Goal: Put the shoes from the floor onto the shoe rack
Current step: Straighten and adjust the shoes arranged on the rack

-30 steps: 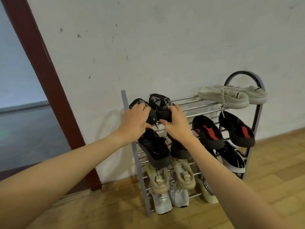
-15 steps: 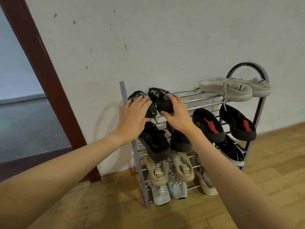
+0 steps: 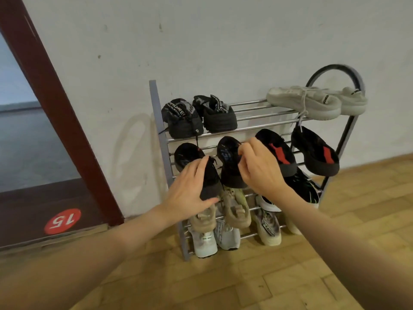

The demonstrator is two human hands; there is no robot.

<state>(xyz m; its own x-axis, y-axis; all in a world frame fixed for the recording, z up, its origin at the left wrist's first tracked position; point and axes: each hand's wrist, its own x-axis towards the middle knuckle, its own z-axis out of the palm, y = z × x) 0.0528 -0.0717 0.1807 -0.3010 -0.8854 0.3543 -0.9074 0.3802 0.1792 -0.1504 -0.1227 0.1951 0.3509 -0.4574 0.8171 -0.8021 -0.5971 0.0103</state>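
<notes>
The metal shoe rack stands against the wall. On the left of its top shelf sits a black pair, free of my hands, and a white pair lies on the right. One shelf down, my left hand grips the heel of a black shoe, thumb under it. My right hand curls its fingers on the edge of the black shoe beside it. Both shoes lean toe-up on the second shelf. A black pair with red-marked soles leans to the right.
Lower shelves hold beige shoes, white shoes and a black-and-white sneaker. A dark red door frame rises at the left, with a red "15" sticker on the dark threshold. Wooden floor spreads in front.
Both hands let go of the black pair on the top shelf and dropped to the black pair on the second shelf. The view tilted down and shifted left.
</notes>
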